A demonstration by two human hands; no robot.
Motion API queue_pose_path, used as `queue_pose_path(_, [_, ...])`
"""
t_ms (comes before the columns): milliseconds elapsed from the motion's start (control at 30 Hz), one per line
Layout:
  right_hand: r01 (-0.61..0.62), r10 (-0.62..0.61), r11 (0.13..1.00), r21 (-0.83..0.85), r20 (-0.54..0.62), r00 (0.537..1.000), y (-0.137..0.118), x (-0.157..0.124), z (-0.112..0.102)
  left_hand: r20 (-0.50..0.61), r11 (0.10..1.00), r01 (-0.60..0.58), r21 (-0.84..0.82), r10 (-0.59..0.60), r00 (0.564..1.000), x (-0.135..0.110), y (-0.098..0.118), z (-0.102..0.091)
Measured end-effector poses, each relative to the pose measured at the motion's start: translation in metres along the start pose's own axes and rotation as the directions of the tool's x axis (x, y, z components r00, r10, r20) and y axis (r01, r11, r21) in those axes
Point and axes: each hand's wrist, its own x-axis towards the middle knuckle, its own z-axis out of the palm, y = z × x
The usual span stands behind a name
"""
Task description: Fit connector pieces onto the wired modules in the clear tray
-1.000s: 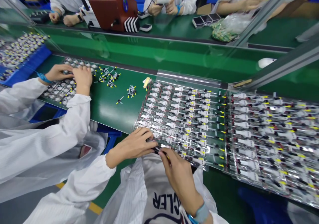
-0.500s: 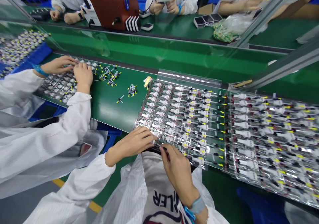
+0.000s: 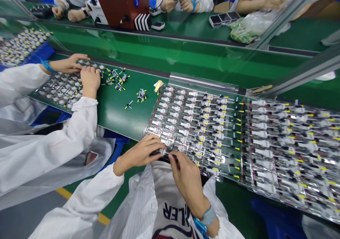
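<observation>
My left hand (image 3: 145, 149) is closed in a pinch at the front edge of a clear plastic tray (image 3: 204, 82), with a small white part (image 3: 163, 151) at its fingertips. Close beside it, my right hand (image 3: 186, 171) has thumb and fingers pressed together on a small dark part, mostly hidden by the fingers. The two parts meet or nearly meet between my hands; I cannot tell whether they are joined. Rows of small white assemblies (image 3: 186, 125) with red wires, grey stems and yellow tips lie in the tray.
A second filled tray (image 3: 261, 143) adjoins on the right. Loose grey stems with yellow tips (image 3: 142, 95) lie in piles on the green table (image 3: 114, 111). At left, a co-worker's hands (image 3: 90, 79) work over another tray. A clear screen and metal post (image 3: 294, 70) stand behind.
My hands stay almost in place, the fingertips shifting slightly so more of the white part shows. The co-worker's left hand has moved a little to the right.
</observation>
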Motion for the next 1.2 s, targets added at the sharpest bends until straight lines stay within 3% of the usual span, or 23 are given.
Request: queue_pose_path(1200, [-0.042,0.041,0.999,-0.015,-0.034,0.999,0.0034,0.0006,0.009,-0.021,1.0,-0.013,0.015,0.014,1.0,-0.0038,-0.0065,0.0071])
